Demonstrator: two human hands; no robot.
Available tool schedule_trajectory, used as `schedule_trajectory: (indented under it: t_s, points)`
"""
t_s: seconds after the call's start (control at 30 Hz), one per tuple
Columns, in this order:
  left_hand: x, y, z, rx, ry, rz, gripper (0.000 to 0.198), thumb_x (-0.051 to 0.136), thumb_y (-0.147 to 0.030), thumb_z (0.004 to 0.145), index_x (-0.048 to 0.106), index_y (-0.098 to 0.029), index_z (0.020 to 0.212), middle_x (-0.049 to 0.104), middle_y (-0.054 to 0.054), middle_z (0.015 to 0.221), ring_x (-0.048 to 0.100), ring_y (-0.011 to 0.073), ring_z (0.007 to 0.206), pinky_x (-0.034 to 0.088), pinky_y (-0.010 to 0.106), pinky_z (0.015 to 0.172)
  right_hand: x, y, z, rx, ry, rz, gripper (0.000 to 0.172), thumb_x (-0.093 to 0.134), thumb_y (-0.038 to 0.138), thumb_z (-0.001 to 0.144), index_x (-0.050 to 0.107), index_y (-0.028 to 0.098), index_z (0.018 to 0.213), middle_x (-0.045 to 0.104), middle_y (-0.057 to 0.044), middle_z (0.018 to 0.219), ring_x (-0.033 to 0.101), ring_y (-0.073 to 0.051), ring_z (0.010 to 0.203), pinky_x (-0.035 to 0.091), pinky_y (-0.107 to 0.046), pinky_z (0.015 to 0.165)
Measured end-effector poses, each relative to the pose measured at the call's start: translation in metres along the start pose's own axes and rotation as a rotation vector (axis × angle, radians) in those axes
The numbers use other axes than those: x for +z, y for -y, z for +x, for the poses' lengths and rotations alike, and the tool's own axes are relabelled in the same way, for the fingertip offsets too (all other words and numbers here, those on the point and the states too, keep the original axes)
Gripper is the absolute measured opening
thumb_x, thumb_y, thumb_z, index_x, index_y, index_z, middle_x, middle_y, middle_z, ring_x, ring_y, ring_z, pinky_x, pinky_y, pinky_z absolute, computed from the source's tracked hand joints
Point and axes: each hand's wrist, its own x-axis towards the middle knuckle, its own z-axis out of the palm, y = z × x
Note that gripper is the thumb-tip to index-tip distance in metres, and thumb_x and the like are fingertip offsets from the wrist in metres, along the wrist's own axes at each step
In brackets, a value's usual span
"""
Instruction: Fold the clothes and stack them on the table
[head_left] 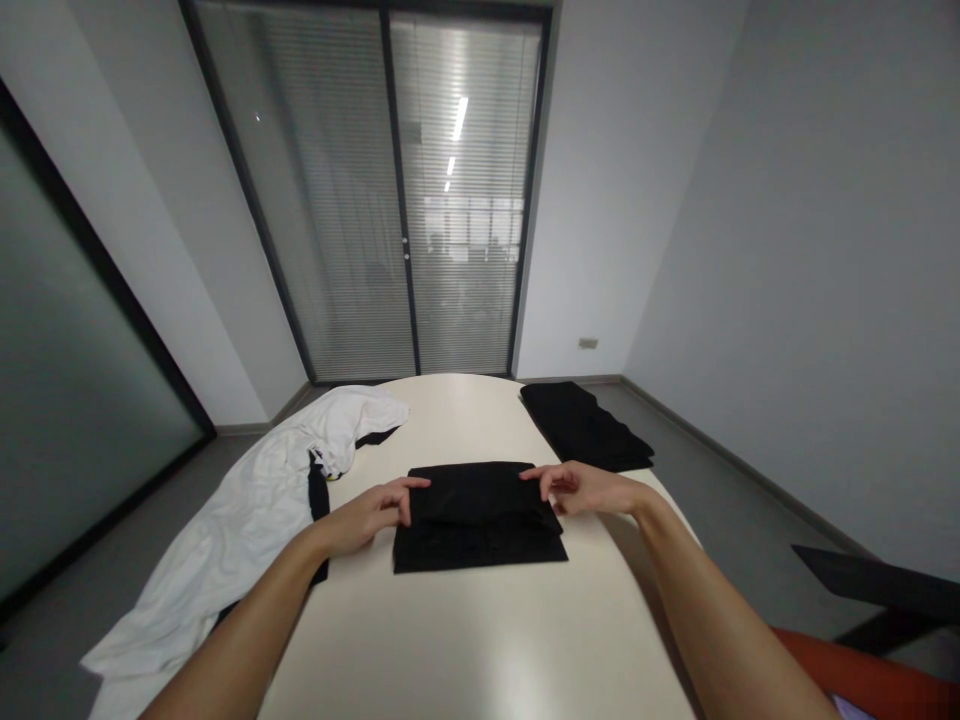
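White crumpled cotton garment lies just left of left hand's pinch, draped over edge of cream rounded table. Left hand pinches narrow on left top edge of black folded fabric rectangle. Fabric lies flat between both grips. Right hand pinches its right top corner. Second black folded garment lies beyond right grip, apart.

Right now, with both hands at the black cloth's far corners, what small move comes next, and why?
Probably draw both far corners toward you until the top layer meets the near edge. The left hand and right hand each pinch a far corner of the black cloth, and its upper layer stops short of the lower one's near edge.
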Motion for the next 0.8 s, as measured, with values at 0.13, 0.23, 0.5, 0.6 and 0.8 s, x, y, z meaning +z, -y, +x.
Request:
schedule_trajectory:
  t_s: [0.13, 0.23, 0.5, 0.6, 0.8]
  points:
    - [0.008, -0.009, 0.004, -0.078, -0.118, 0.056, 0.039, 0.047, -0.047, 0.094, 0.063, -0.020, 0.071, 0.058, 0.010, 0.138, 0.054, 0.0299, 0.123, 0.038, 0.039, 0.106, -0.001, 0.003, 0.001, -0.072, -0.088, -0.080, 0.021, 0.062, 0.033, 0.081, 0.074, 0.018, 0.091, 0.059, -0.011, 0.136, 0.054, -0.027, 0.124, 0.041, -0.040, 0.104]
    - [0.017, -0.007, 0.006, -0.060, -0.167, 0.125, 0.029, 0.061, -0.049, 0.087, 0.063, -0.020, 0.086, 0.056, 0.012, 0.137, 0.056, 0.0282, 0.118, 0.040, 0.040, 0.104, 0.004, 0.000, 0.007, -0.074, -0.165, -0.154, 0.029, 0.070, 0.045, 0.081, 0.073, 0.018, 0.087, 0.062, -0.010, 0.127, 0.056, -0.026, 0.119, 0.041, -0.038, 0.103]
    - [0.022, 0.006, 0.000, 0.052, -0.079, 0.303, 0.067, 0.081, -0.046, 0.072, 0.056, -0.030, 0.132, 0.034, 0.011, 0.152, 0.035, 0.0334, 0.141, 0.026, 0.049, 0.118, 0.010, -0.018, 0.017, -0.087, -0.218, -0.418, 0.057, 0.084, 0.032, 0.064, 0.066, 0.024, 0.118, 0.051, -0.008, 0.130, 0.056, -0.021, 0.102, 0.048, -0.034, 0.093]
    - [0.024, 0.002, 0.001, 0.059, -0.084, 0.381, 0.069, 0.079, -0.052, 0.074, 0.056, -0.033, 0.136, 0.032, 0.010, 0.155, 0.021, 0.0391, 0.147, 0.021, 0.058, 0.119, 0.014, -0.004, 0.014, -0.119, -0.246, -0.585, 0.048, 0.082, 0.028, 0.067, 0.069, 0.026, 0.113, 0.047, -0.009, 0.137, 0.045, -0.030, 0.128, 0.033, -0.048, 0.113]
    - [0.030, 0.000, 0.005, 0.054, -0.165, 0.563, 0.053, 0.050, -0.051, 0.097, 0.043, -0.035, 0.148, 0.022, 0.005, 0.164, 0.014, 0.0321, 0.151, 0.019, 0.056, 0.121, 0.042, 0.017, 0.024, -0.228, -0.325, -0.730, 0.066, 0.060, 0.061, 0.087, 0.050, 0.030, 0.145, 0.032, -0.010, 0.159, 0.019, -0.033, 0.149, 0.018, -0.055, 0.120]
